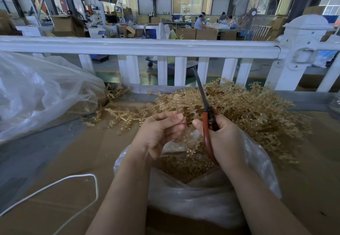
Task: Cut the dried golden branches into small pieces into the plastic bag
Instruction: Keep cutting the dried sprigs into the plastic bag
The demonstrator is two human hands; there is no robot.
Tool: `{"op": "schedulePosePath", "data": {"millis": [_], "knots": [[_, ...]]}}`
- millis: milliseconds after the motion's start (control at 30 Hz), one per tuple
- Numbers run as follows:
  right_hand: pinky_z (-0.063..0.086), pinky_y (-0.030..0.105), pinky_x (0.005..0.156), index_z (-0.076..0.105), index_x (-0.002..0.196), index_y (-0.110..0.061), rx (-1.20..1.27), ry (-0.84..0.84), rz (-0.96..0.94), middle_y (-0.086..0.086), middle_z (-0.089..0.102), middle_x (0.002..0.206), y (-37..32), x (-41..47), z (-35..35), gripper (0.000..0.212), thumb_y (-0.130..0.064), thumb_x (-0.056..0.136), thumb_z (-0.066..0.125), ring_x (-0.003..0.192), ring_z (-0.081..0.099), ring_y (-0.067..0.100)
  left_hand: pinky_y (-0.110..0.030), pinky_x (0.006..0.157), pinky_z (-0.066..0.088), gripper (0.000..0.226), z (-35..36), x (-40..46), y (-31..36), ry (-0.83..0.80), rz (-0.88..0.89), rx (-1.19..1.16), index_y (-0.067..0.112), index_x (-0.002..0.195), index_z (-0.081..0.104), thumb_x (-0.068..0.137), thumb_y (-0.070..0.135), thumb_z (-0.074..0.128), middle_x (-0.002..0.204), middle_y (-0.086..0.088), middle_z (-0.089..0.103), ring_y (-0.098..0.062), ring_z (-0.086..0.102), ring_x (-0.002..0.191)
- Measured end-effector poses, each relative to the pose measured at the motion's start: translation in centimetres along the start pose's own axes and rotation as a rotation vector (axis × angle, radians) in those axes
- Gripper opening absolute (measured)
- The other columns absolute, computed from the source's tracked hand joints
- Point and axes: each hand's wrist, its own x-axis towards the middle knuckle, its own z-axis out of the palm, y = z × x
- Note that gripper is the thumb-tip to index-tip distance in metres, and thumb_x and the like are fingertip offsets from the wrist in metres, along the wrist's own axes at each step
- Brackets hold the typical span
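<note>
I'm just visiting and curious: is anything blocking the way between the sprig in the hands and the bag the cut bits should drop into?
Nothing visible. The left hand pinches the golden branch directly above the plastic bag, whose mouth gapes open; the right hand grips the scissors beside it.

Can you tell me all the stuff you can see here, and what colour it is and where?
scissors: one, orange handles, dark blades shut, pointing up
golden branches: one big pile, gold, on the table beyond the hands
plastic bag: one, clear, open below the hands, cut pieces inside
second plastic bag: one, clear, far left
cardboard: brown, covering the table
fence: one, white, behind the table
cord: one, white, lower left
fan: one, background right
left hand: pinches a sprig
right hand: grips the scissors
</note>
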Motion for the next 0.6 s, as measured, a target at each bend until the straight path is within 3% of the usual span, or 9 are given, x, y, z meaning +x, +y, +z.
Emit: {"op": "schedulePosePath", "data": {"millis": [167,333,433,600], "knots": [[0.039,0.008,0.045,0.062,0.07,-0.026,-0.029,0.017,-0.033,-0.018,0.065,0.061,-0.43,-0.21,-0.03,0.046,-0.071,0.068,0.067,0.055,0.061,-0.002,-0.019,0.061,0.058,0.026,0.05,0.24,0.06,0.13,0.065,-0.157,0.01,0.09,0.072,0.065,0.015,0.076,0.077,-0.002,0.076,-0.008,0.071,0.064],[0.04,0.005,0.053,0.059,0.075,-0.033,-0.153,-0.029,-0.129,-0.025,0.064,0.07,-0.24,-0.21,-0.11,0.036,-0.066,0.074,0.072,0.068,0.06,-0.008,-0.019,0.062,0.058,0.033,0.03,0.51,-0.08,0.183,0.128,-0.221,0.009,0.096,0.072,0.064,0.013,0.077,0.078,-0.003,0.076,-0.009,0.072,0.066],[0.042,0.006,0.059,0.061,0.087,-0.034,-0.211,-0.027,-0.191,-0.019,0.063,0.076,-0.49,-0.36,-0.2,0.051,-0.081,0.067,0.058,0.081,0.059,-0.008,-0.019,0.063,0.058,0.032,-0.1,0.61,-0.07,0.175,0.141,-0.238,0.008,0.097,0.072,0.065,0.012,0.076,0.081,-0.004,0.076,-0.01,0.072,0.069],[0.038,0.006,0.054,0.059,0.089,-0.027,-0.264,-0.003,-0.304,-0.024,0.055,0.077,-1.1,-0.72,-0.4,0.06,-0.083,0.069,0.05,0.073,0.056,-0.008,-0.022,0.069,0.06,0.04,-0.17,0.56,-0.03,0.145,0.138,-0.324,0.002,0.107,0.069,0.067,0.004,0.072,0.086,-0.01,0.076,-0.015,0.074,0.076]]}}
